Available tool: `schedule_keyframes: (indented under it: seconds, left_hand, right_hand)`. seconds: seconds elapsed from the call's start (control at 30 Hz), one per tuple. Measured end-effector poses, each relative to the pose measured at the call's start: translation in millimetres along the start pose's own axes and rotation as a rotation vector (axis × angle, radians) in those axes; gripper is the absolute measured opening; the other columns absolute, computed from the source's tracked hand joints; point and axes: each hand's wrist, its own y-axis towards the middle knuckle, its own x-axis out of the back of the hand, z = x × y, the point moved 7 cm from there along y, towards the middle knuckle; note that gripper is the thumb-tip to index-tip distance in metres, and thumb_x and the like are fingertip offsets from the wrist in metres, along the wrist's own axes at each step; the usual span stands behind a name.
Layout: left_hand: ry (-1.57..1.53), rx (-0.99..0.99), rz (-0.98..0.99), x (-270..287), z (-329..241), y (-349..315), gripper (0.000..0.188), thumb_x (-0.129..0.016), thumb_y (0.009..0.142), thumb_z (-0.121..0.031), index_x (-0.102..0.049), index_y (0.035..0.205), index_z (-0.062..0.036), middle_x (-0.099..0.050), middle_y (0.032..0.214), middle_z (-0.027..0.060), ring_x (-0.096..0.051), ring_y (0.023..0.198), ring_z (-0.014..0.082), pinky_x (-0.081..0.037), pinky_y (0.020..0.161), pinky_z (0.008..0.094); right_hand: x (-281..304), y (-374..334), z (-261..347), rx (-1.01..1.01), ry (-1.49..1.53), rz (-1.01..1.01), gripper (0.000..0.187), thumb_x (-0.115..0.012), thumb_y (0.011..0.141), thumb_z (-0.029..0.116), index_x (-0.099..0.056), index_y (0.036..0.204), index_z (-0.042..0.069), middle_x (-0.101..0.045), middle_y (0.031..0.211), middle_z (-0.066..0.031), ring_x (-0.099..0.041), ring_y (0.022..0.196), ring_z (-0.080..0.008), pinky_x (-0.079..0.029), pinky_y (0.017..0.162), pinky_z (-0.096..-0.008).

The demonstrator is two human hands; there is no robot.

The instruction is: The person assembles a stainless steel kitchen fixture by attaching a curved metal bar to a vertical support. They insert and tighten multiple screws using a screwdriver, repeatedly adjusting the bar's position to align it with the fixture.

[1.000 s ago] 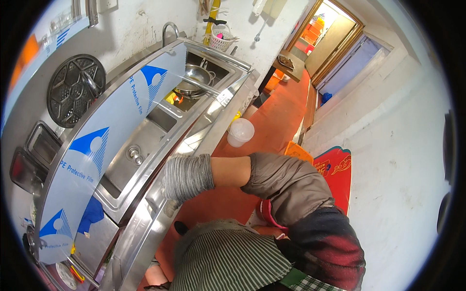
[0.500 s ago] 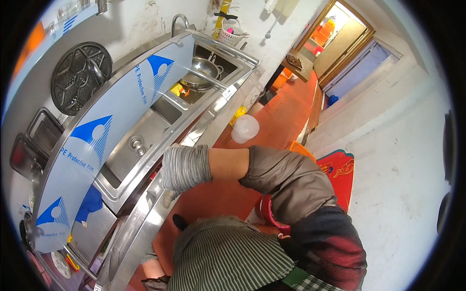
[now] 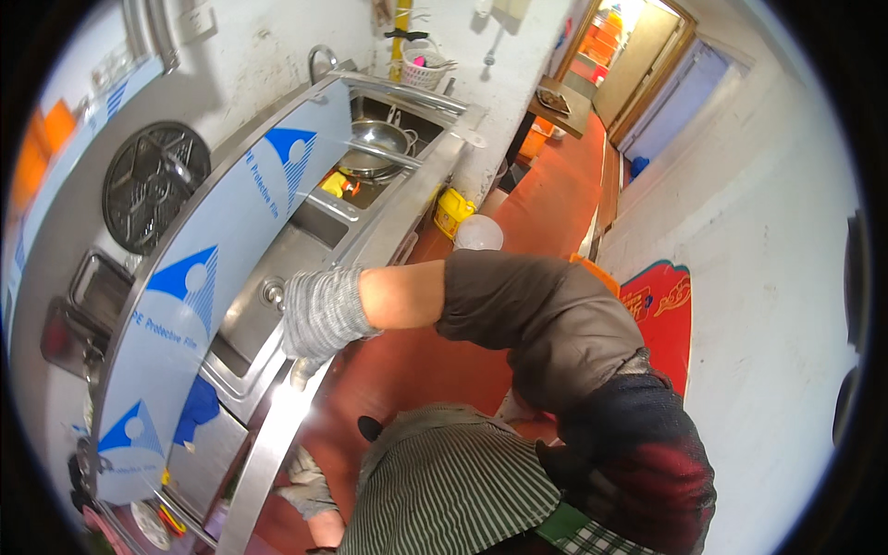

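My right hand (image 3: 319, 319), in a grey knitted glove, is curled at the long stainless-steel strip (image 3: 264, 462) along the front of the sink unit. One fingertip presses down on the strip's bright face, while the other fingers are hidden. Low in the picture is my left hand (image 3: 310, 483), also gloved. It hangs just right of the strip, apart from it, its fingers blurred. Behind my right hand lies the steel sink (image 3: 250, 324). Above the sink runs a curved shelf (image 3: 176, 277) covered in white-and-blue protective film.
The far basin holds metal pans (image 3: 379, 143) and a yellow item (image 3: 335, 183). A yellow jug (image 3: 453, 213) and a white bucket (image 3: 478, 233) stand on the red floor (image 3: 435, 370). A red board (image 3: 661, 305) leans at the right wall. A blue cloth (image 3: 196, 407) lies beside the sink.
My right hand has shifted a little left in the picture. More of my left hand has come into view from the lower edge. The view has turned slightly, and the yellow jug shows more fully.
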Motion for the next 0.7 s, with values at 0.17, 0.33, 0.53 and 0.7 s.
schedule_keyframes:
  seconds: [0.17,0.33,0.53,0.7]
  left_hand:
    - [0.053,0.000,-0.078,2,0,-14,0.062,-0.047,0.090,-0.048,-0.047,0.125,0.0033,-0.052,0.129,0.0157,-0.048,0.122,0.0295,-0.040,0.102,0.0419]
    - [0.109,-0.018,-0.032,-6,-4,-9,0.061,-0.048,0.090,-0.047,-0.048,0.124,0.0032,-0.052,0.128,0.0156,-0.048,0.121,0.0296,-0.041,0.102,0.0419]
    - [0.124,-0.011,-0.003,-13,-1,3,0.060,-0.048,0.090,-0.046,-0.048,0.123,0.0030,-0.053,0.127,0.0154,-0.048,0.121,0.0296,-0.041,0.101,0.0418]
    - [0.146,-0.011,0.005,-18,3,9,0.058,-0.049,0.090,-0.045,-0.049,0.123,0.0029,-0.053,0.126,0.0152,-0.048,0.121,0.0297,-0.042,0.100,0.0418]
  right_hand:
    - [9,9,14,0.014,0.015,-0.028,0.062,-0.039,0.088,0.062,-0.072,0.080,0.010,-0.067,0.067,-0.0082,-0.065,0.068,-0.0301,-0.044,0.063,-0.0511]
    - [11,21,7,-0.020,0.098,-0.004,0.064,-0.040,0.086,0.065,-0.072,0.085,0.009,-0.068,0.075,-0.0110,-0.066,0.077,-0.0308,-0.048,0.063,-0.0492]
    - [0,26,-12,-0.088,0.171,-0.103,0.062,-0.047,0.085,0.062,-0.071,0.079,0.005,-0.066,0.077,-0.0155,-0.065,0.081,-0.0306,-0.050,0.072,-0.0415]
    - [-5,29,-23,-0.031,0.161,-0.097,0.060,-0.054,0.081,0.060,-0.069,0.077,0.002,-0.066,0.078,-0.0157,-0.065,0.080,-0.0308,-0.049,0.073,-0.0400]
